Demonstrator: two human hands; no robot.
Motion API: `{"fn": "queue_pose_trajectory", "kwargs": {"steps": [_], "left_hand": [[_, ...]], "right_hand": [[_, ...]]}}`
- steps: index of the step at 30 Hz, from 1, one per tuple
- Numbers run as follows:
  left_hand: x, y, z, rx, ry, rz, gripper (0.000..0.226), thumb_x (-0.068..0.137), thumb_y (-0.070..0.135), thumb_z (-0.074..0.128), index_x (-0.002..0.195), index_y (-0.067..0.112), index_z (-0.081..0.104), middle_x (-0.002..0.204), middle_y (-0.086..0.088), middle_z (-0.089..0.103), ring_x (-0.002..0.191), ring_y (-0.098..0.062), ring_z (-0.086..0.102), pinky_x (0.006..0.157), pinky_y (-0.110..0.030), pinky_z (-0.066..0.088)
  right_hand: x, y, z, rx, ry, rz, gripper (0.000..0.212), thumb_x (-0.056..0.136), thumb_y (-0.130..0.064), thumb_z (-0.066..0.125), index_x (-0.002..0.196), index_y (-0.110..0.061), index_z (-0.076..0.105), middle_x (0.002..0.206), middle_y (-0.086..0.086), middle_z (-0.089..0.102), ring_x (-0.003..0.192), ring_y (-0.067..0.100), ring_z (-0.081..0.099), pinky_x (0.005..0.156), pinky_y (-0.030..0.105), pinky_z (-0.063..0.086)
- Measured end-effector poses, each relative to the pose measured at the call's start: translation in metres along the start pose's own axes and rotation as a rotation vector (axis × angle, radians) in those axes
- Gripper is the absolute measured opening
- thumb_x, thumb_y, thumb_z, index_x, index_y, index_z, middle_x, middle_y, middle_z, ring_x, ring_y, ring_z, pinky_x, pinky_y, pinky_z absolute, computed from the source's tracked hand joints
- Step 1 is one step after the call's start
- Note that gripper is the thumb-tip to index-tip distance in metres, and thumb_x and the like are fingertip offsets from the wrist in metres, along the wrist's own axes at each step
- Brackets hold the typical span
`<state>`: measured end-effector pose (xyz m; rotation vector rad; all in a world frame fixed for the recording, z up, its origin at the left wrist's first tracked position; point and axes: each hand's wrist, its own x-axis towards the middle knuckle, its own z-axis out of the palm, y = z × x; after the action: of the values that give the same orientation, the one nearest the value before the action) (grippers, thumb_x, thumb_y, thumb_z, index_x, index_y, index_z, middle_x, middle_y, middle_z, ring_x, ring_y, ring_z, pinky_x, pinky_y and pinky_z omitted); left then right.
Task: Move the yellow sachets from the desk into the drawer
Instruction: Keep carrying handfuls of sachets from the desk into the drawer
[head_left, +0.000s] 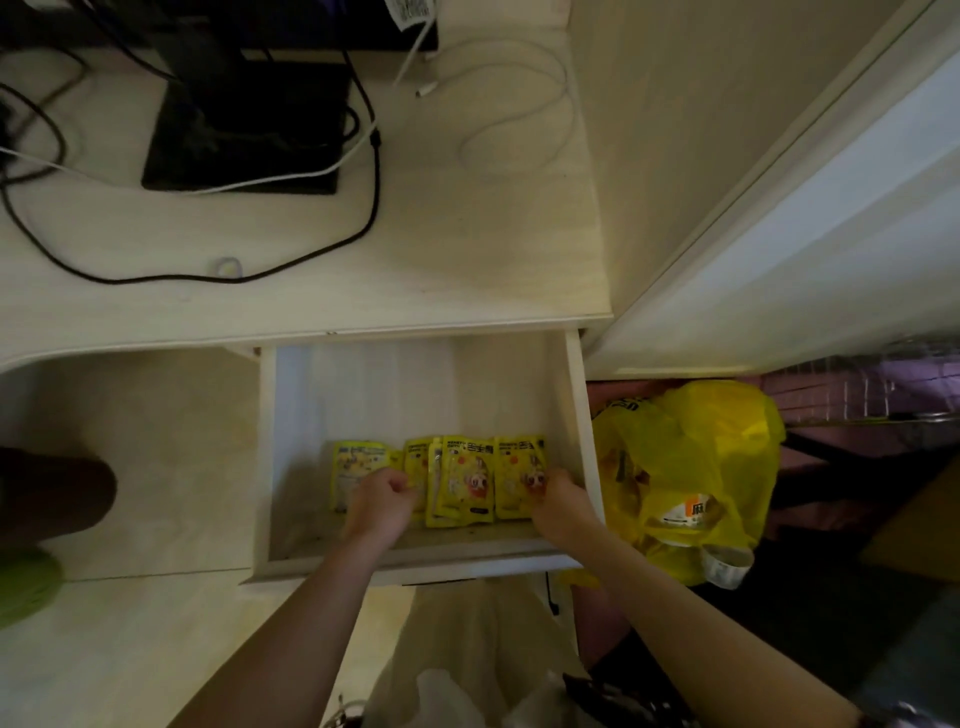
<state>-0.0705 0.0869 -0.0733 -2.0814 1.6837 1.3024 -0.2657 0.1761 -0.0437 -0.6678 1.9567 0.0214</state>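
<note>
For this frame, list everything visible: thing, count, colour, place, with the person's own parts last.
yellow sachets: at least four, yellow, in a row at the front of the drawer
drawer: one, pale wood, pulled open under the desk
desk: one, pale wood, top of view
monitor base: one, black, on the desk at left
black cable: one, looping across the desk
white cable: one, coiled on the desk at right
plastic bag: one, yellow, on the floor right of the drawer
left hand: on the left sachets
right hand: on the rightmost sachet
</note>
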Motion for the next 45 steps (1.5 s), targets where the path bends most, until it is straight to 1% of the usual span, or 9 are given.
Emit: {"fn": "queue_pose_trajectory", "kwargs": {"steps": [3,6,9,13,18,25,28,37,45], "left_hand": [[-0.021,-0.003,-0.011,0.036,0.04,0.045,0.022,0.084,0.018,0.063,0.104,0.012,0.068,0.11,-0.008,0.069,0.105,-0.026,0.062,0.083,-0.029,0.044],[-0.046,-0.011,-0.022,0.108,0.089,0.143,0.024,0.087,0.019,0.059,0.11,0.017,0.064,0.11,-0.004,0.07,0.104,-0.025,0.064,0.085,-0.033,0.051],[-0.073,-0.021,-0.032,0.146,0.135,0.217,0.028,0.088,0.021,0.055,0.116,0.021,0.061,0.108,-0.002,0.07,0.099,-0.026,0.065,0.077,-0.033,0.052],[-0.1,-0.039,-0.041,0.084,0.196,0.228,0.026,0.09,0.025,0.052,0.115,0.023,0.06,0.099,-0.006,0.068,0.092,-0.027,0.064,0.074,-0.036,0.053],[-0.122,-0.072,-0.046,-0.053,0.297,0.183,0.029,0.091,0.021,0.051,0.119,0.021,0.058,0.106,-0.004,0.068,0.099,-0.024,0.063,0.079,-0.036,0.052],[-0.152,-0.145,-0.062,-0.09,0.401,0.065,0.027,0.091,0.024,0.049,0.117,0.024,0.056,0.101,0.001,0.066,0.1,-0.018,0.06,0.081,-0.035,0.052],[-0.163,-0.18,-0.075,-0.088,0.433,0.029,0.026,0.092,0.026,0.048,0.116,0.025,0.057,0.1,0.004,0.066,0.097,-0.015,0.061,0.08,-0.031,0.052],[-0.195,-0.305,-0.124,-0.144,0.514,-0.088,0.025,0.094,0.028,0.048,0.117,0.024,0.058,0.101,0.005,0.066,0.092,-0.012,0.06,0.077,-0.027,0.051],[-0.198,-0.378,-0.187,-0.131,0.637,-0.177,0.026,0.095,0.028,0.048,0.117,0.023,0.058,0.101,0.004,0.067,0.095,-0.015,0.06,0.076,-0.029,0.052]], "right_hand": [[-0.017,0.002,-0.003,0.0,0.009,-0.087,0.033,0.094,-0.011,0.045,0.126,-0.003,0.045,0.121,0.016,0.058,0.11,0.03,0.057,0.087,0.032,0.045],[-0.032,-0.003,-0.004,-0.097,-0.016,-0.163,0.029,0.095,-0.01,0.042,0.123,-0.003,0.047,0.12,0.013,0.058,0.1,0.029,0.058,0.072,0.025,0.043],[-0.048,-0.014,-0.002,-0.151,0.027,-0.252,0.032,0.096,-0.013,0.044,0.126,-0.003,0.045,0.118,0.015,0.059,0.097,0.028,0.058,0.069,0.021,0.041],[-0.066,-0.039,0.01,-0.179,0.058,-0.369,0.035,0.098,-0.017,0.041,0.131,-0.005,0.04,0.106,0.014,0.063,0.089,0.026,0.062,0.074,0.036,0.05],[-0.083,-0.071,0.039,-0.329,0.037,-0.516,0.037,0.096,-0.018,0.042,0.133,-0.011,0.041,0.127,0.01,0.057,0.115,0.029,0.055,0.09,0.036,0.047],[-0.113,-0.11,0.104,-0.614,0.005,-0.674,0.038,0.097,-0.022,0.041,0.134,-0.011,0.037,0.13,0.013,0.048,0.117,0.032,0.051,0.086,0.038,0.047],[-0.128,-0.12,0.137,-0.649,0.005,-0.751,0.04,0.096,-0.022,0.043,0.135,-0.013,0.038,0.134,0.011,0.045,0.121,0.03,0.048,0.093,0.041,0.049],[-0.175,-0.166,0.255,-0.804,-0.066,-0.845,0.035,0.098,-0.023,0.04,0.131,-0.012,0.041,0.126,0.01,0.051,0.111,0.024,0.052,0.087,0.034,0.047],[-0.207,-0.244,0.318,-0.831,-0.098,-1.002,0.036,0.098,-0.024,0.037,0.132,-0.013,0.041,0.131,0.008,0.05,0.114,0.023,0.048,0.095,0.036,0.045]]}}
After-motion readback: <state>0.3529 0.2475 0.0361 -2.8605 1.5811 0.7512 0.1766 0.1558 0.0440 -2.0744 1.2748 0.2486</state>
